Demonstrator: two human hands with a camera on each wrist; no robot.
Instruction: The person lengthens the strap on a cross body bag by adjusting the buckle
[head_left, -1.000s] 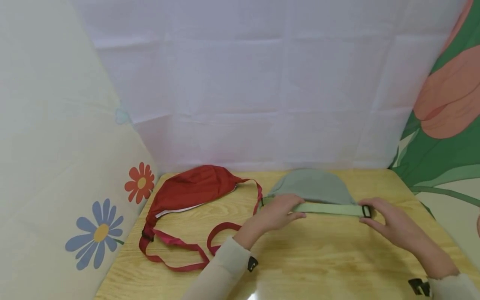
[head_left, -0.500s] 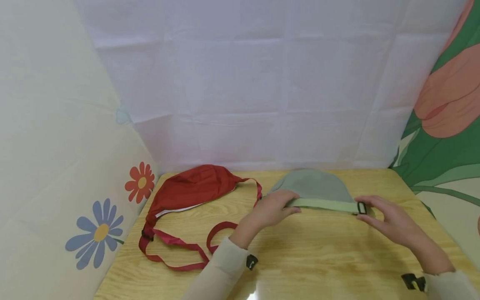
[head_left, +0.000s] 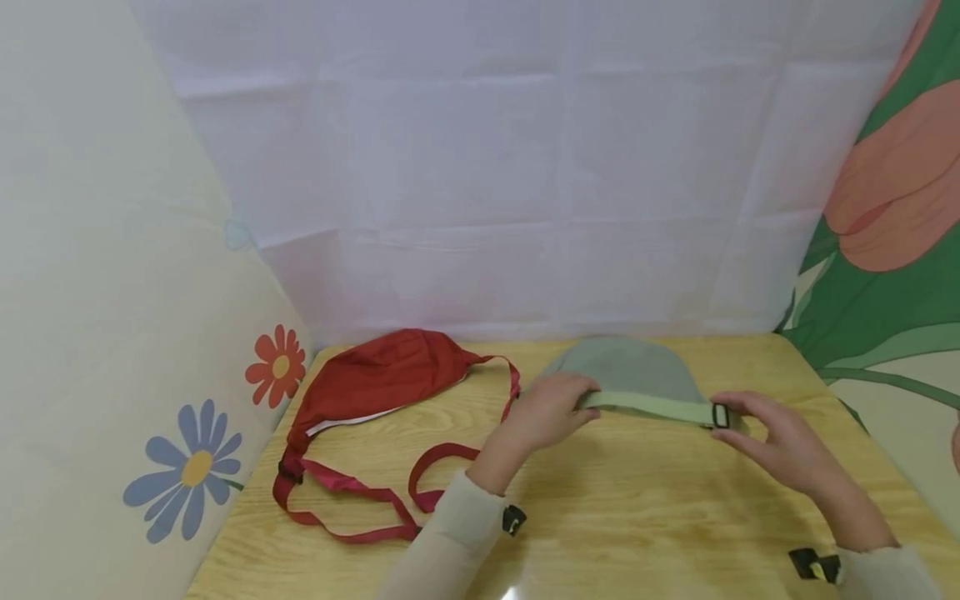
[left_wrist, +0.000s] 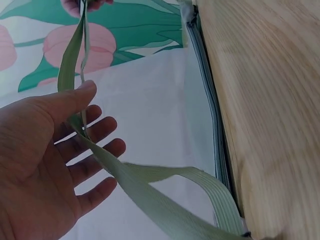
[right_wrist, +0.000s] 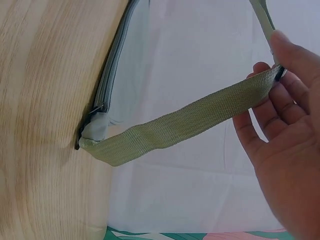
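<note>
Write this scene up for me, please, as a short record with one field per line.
Left hand: holds the green strap
Right hand: holds the same strap at its black buckle
Green bag: on the table, beyond the strap in the head view
Red bag: on the table, left of the green bag; neither hand holds it
Red strap: looped loosely on the table, partly hidden by the left arm
Backdrop: white sheet
</note>
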